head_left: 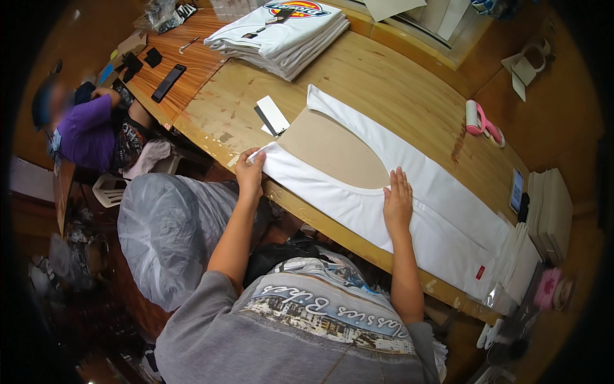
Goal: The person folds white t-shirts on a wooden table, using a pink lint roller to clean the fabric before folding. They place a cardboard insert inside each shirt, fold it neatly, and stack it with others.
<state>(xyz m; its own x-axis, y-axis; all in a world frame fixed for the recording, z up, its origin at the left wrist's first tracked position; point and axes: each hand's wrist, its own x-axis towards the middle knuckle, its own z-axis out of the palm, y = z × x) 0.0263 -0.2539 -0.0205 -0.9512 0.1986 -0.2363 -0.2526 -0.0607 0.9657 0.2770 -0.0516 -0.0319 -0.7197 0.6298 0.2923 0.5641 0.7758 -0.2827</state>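
Observation:
A white sleeveless garment point(435, 230) lies lengthwise along the table, with a small red label near its right end. Through its deep neck opening shows a beige board point(339, 144). My left hand point(250, 171) pinches the near strap at its left end, thumb on top. Fingers outstretched, my right hand point(398, 201) rests flat on the fabric by the bottom of the neck opening. Just beyond the left hand, a white and black hang tag point(272, 116) lies beside the board's left end.
A stack of folded white shirts point(278, 38) stands at the back. A pink-handled lint roller point(483, 123) and a phone point(517, 190) lie to the right. Another phone point(169, 83) lies at left, near a seated person in purple point(89, 134). A large plastic-wrapped bundle point(169, 237) stands below the table edge.

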